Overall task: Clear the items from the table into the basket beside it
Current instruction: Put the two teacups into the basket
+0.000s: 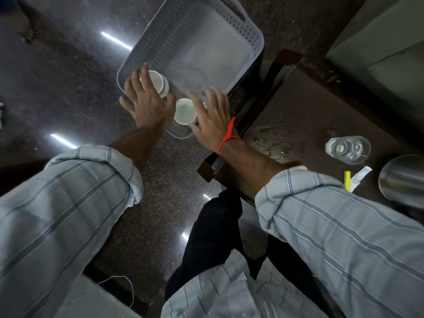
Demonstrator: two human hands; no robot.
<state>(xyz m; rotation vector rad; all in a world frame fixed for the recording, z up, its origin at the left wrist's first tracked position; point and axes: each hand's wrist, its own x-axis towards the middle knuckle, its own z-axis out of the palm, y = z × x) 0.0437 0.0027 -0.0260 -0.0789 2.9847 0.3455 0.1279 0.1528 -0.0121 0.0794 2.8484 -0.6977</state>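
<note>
A pale grey perforated basket (241, 31) sits on the dark floor, left of the brown table (305, 115). Two white cups are at its near end: one (158, 82) lies on its side, the other (184, 111) faces up. My left hand (146, 102) hovers over the first cup with fingers spread, fingertips just over its rim. My right hand (212, 118), with a red thread at the wrist, is spread beside the second cup, touching or nearly touching it. Neither hand closes around a cup.
On the table stand a clear glass tumbler (347, 149), a round steel vessel (403, 180) and a yellow-and-white wrapper (354, 180). Spilled water (270, 141) lies near the table's left edge. My dark trouser leg (213, 237) is below. Another person's foot (25, 31) is far left.
</note>
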